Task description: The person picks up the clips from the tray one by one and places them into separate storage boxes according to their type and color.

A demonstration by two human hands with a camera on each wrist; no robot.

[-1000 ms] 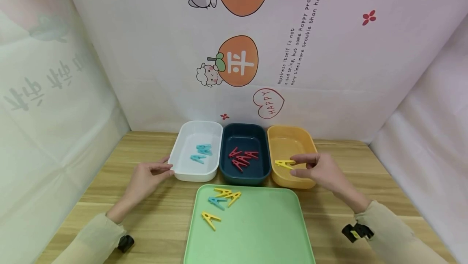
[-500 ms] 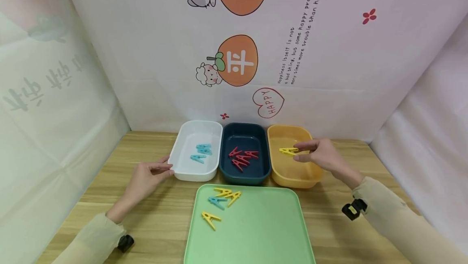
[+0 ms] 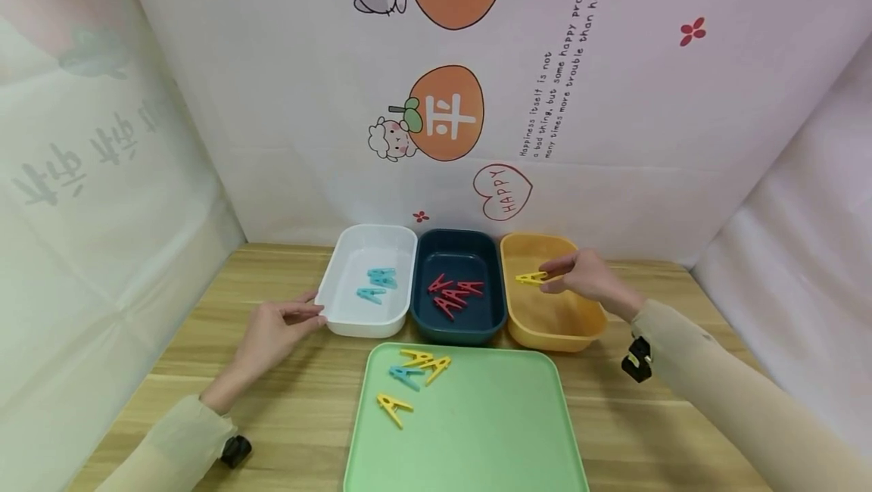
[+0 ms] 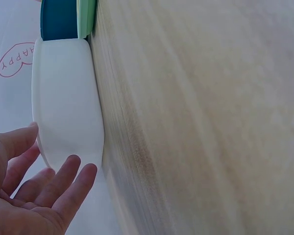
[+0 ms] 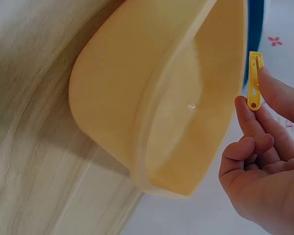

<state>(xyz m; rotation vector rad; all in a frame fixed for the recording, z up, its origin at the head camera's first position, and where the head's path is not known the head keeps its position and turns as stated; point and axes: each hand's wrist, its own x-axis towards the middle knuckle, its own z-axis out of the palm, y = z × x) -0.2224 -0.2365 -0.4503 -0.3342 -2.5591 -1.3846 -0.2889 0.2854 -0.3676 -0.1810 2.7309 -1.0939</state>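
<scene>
My right hand (image 3: pixel 589 278) pinches a yellow clothespin (image 3: pixel 531 278) between thumb and fingertips, above the yellow bin (image 3: pixel 555 342). In the right wrist view, the clothespin (image 5: pixel 255 81) stands clear of the bin's rim. At the near left side of the white bin (image 3: pixel 368 329), my left hand (image 3: pixel 271 333) touches the edge with relaxed fingers; the left wrist view shows the fingertips (image 4: pixel 88 171) spread along its outer wall. Blue clothespins (image 3: pixel 371 294) lie in the white bin. Red clothespins (image 3: pixel 446 304) lie in the dark blue bin (image 3: pixel 459 335) between the two.
A green tray (image 3: pixel 470 431) lies in front of the bins on the wooden table (image 3: pixel 293 409). On it are several yellow clothespins (image 3: pixel 393 409) and one blue clothespin (image 3: pixel 406 377). A printed white cloth (image 3: pixel 599 197) hangs right behind the bins.
My right hand, with the yellow clothespin, has moved farther back over the yellow bin and slightly left. The left hand stays at the white bin.
</scene>
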